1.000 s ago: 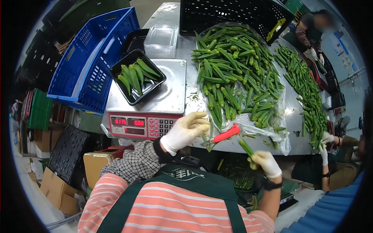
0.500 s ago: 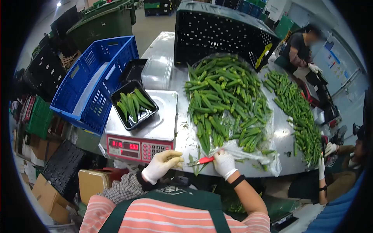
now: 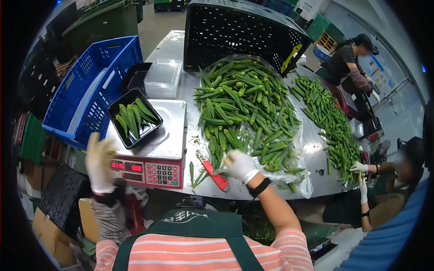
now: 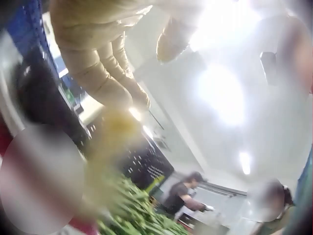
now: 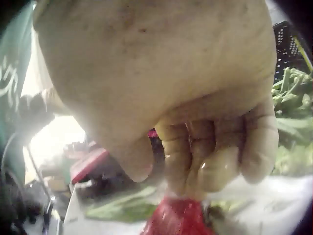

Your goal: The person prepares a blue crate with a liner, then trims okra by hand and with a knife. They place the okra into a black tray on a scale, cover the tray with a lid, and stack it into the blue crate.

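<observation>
My gloved left hand (image 3: 100,162) is raised at the front left corner of the weighing scale (image 3: 174,131), fingers extended and a little bent, blurred in the head view. A black tray (image 3: 133,118) with several okra pods lies tilted on the scale's plate. My gloved right hand (image 3: 242,166) hovers over the table's front, fingers loosely bent and thumb apart, nothing visible in its grasp. Just beside its fingertips lies a red-handled tool (image 3: 216,177) with a thin metal end. The red handle shows below the fingers in the right wrist view. Behind spreads a big okra heap (image 3: 246,97) on clear plastic.
A black perforated crate (image 3: 239,36) stands on its side behind the heap. Clear plastic boxes (image 3: 162,77) and a blue crate (image 3: 92,86) are at the left. More okra (image 3: 323,119) runs along the right, where two other people work. Cut scraps lie near the tool.
The right hand has parted from an okra pod, touched the tool's red handle, then come off it; the tool now lies turned. The left hand has moved left to the scale. The head view has shifted.
</observation>
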Demonstrator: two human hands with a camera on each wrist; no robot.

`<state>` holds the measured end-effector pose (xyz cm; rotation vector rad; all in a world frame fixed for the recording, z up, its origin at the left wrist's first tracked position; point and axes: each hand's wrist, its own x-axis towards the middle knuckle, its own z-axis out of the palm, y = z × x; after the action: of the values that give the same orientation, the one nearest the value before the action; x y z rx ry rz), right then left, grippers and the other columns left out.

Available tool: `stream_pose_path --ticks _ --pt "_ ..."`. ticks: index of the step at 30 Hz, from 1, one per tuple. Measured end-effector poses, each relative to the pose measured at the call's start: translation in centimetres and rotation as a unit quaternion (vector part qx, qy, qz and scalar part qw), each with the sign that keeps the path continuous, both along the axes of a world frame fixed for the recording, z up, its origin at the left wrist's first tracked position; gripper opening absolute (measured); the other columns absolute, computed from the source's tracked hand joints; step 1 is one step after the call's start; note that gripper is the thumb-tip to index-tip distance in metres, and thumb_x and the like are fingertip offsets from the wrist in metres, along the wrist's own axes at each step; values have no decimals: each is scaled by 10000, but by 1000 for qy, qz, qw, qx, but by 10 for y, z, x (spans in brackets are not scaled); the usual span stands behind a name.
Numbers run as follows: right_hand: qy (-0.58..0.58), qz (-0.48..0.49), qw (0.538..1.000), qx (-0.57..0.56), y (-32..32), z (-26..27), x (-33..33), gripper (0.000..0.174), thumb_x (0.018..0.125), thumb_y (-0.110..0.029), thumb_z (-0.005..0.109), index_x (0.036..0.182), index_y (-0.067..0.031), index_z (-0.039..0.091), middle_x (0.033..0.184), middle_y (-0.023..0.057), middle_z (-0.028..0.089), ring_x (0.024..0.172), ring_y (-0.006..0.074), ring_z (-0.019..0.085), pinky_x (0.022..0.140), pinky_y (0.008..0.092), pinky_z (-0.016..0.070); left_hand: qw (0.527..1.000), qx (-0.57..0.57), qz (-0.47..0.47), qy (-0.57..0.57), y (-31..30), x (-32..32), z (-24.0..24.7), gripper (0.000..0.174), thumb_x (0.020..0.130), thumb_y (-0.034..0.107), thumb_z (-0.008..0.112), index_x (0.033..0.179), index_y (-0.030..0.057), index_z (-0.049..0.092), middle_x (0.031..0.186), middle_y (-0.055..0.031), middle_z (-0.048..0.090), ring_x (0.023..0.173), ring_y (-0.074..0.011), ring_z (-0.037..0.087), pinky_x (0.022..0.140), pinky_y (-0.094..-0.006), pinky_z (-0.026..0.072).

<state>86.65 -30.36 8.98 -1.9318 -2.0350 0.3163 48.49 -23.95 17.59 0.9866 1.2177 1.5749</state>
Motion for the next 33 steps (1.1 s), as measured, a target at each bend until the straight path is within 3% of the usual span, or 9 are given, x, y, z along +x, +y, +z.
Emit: stream_pose_path --ticks 4,7,8,9,13,19,22,24,33 --pt "-17 -123 984 126 47 5 49 175 783 -200 599 903 -75 582 887 137 577 792 314 587 676 406 485 993 53 76 -68 4 -19 29 439 899 222 511 1268 7 415 859 -82 618 652 -139 548 657 -257 460" --pt "-145 -146 973 108 104 -18 64 507 756 -255 645 1209 -102 477 1152 126 528 1042 308 509 851 423 425 970 -13 -235 55 -30 46 3 250 895 191 535 1065 10 559 846 -122 645 664 -176 623 609 -275 502" --pt "-216 -155 961 77 105 -34 66 603 749 -285 656 1280 -115 426 1189 118 517 1088 302 483 891 432 399 951 -60 -296 -71 -41 65 -10 244 885 140 549 1083 -1 547 876 -138 648 733 -188 641 655 -281 516" --pt "-237 -145 959 49 112 -47 71 710 743 -332 664 1348 -135 349 1182 105 527 1134 292 442 932 445 355 939 -103 -324 -51 -50 78 -26 258 888 110 539 1112 -17 527 895 -141 644 725 -191 638 663 -285 520" --pt "-220 -115 969 -1 104 -30 58 543 757 -281 636 1249 -131 461 1004 125 588 980 308 559 812 438 442 890 -150 -422 -91 -73 95 -42 311 907 119 507 1158 -62 473 948 -177 625 837 -218 631 746 -297 519" --pt "38 -144 988 34 42 -23 84 328 811 -279 520 1080 -105 588 909 196 612 884 375 575 761 414 464 876 -161 -453 -50 -74 87 -58 327 914 133 503 1174 -61 464 980 -168 619 864 -189 618 763 -274 503" --pt "318 -218 921 -53 3 -18 100 221 856 -226 554 959 -33 587 654 70 569 502 156 534 481 280 432 865 -170 -469 -46 -77 91 -64 318 919 129 487 1172 -63 463 981 -177 619 873 -200 618 773 -285 506" --pt "464 -246 848 -72 -17 -9 100 178 886 -191 533 938 -25 568 634 10 521 431 65 442 405 220 363 856 -180 -482 -46 -78 93 -66 316 922 129 481 1172 -63 462 982 -176 619 875 -196 616 780 -285 503" --pt "533 -259 804 -47 -58 -12 91 222 909 -225 514 969 -26 592 656 13 549 444 74 475 428 215 406 835 -179 -520 -28 -78 100 -64 310 902 115 506 1160 -55 480 973 -134 618 851 -146 608 770 -245 488"
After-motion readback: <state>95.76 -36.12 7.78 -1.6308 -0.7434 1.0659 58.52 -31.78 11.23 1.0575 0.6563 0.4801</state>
